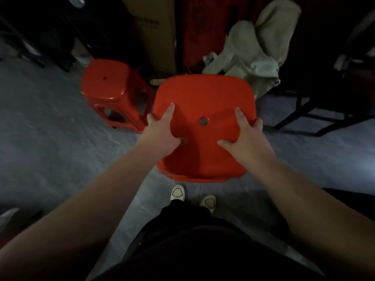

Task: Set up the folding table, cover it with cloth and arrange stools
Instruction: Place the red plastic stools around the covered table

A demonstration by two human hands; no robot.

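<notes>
Held stool [203, 94]: just right of floor stool [105, 84], nearer the body, seat up.
Left hand [162, 130]: clamped on the seat's left rim, thumb and forefinger spread on top.
Right hand [243, 134]: likewise on the right rim.
Handling: probably light, stiff, glossy plastic, possibly slippery; opposite rims the sound hold.
Cloth [253, 49]: heaped beyond floor stool, to its right.

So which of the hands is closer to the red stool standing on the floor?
Left. The left hand grips the left edge of the held stool, beside the floor stool; the right hand grips its opposite edge, farther away.
</notes>
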